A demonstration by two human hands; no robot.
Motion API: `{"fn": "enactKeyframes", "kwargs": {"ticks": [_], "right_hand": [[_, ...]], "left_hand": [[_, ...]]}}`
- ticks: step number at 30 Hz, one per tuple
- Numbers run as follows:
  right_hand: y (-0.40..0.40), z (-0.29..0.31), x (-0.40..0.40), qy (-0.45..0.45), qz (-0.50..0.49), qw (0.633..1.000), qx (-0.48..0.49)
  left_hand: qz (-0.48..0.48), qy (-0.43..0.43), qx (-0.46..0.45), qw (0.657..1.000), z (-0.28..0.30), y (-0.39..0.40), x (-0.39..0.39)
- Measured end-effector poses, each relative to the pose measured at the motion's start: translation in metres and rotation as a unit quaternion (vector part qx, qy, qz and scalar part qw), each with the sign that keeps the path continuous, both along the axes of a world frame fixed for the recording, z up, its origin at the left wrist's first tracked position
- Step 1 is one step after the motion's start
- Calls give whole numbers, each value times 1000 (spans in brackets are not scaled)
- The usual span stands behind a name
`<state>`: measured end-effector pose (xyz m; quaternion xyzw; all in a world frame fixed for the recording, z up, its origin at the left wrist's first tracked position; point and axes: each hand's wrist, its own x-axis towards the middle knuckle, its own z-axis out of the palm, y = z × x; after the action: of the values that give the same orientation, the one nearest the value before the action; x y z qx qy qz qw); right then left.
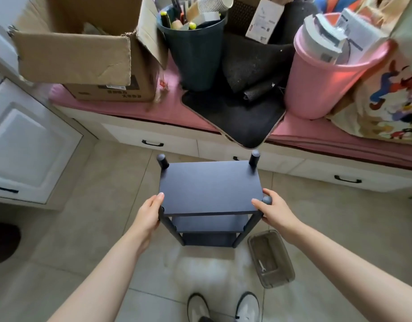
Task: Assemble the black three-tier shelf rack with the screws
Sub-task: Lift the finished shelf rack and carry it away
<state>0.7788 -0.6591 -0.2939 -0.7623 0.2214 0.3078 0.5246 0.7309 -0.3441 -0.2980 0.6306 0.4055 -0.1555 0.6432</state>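
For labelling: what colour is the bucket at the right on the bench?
Pink bucket, clearest in the head view.

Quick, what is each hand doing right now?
Left hand: grips the rack at its near left corner.
Right hand: grips the rack's near right corner post.

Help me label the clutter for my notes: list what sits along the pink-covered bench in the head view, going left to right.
Cardboard box → dark bucket of tools and paper cups → black mat → pink bucket → cartoon-print fabric.
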Motion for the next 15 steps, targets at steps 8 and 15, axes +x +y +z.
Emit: {"fn": "enactKeyframes", "kwargs": {"ticks": [8, 15], "right_hand": [[7, 1, 7, -22, -7, 999, -36], [9, 10, -5, -23, -6, 998, -60]], "left_hand": [[-44, -11, 93, 995, 2, -3, 0], [-73, -28, 123, 989, 17, -8, -13]]}}
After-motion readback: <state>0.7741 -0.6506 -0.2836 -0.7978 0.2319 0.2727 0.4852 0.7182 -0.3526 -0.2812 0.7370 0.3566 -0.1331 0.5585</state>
